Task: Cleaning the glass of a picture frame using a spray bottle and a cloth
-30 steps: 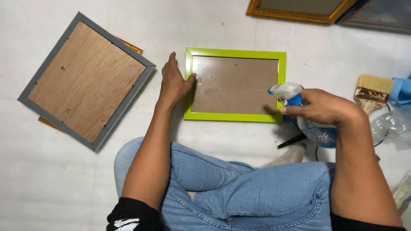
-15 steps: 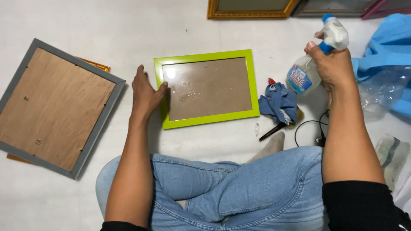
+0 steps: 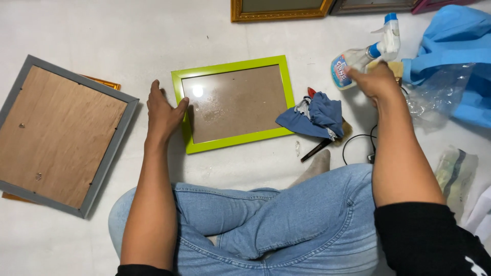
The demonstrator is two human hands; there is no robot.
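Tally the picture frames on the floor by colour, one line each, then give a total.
Green frame, left hand on its edge: 1
Grey frame, back side up: 1
Orange frame, mostly hidden under the grey one: 1
Gold frame: 1
Dark frame: 1
Pink frame: 1
Total: 6

Your lime-green frame [image 3: 233,104] looks glossy plastic, its glass pane speckled and shining. Left of it, the grey frame [image 3: 60,134] shows matt wooden backing. The blue cloth [image 3: 314,115] is soft, the spray bottle [image 3: 364,55] smooth plastic.
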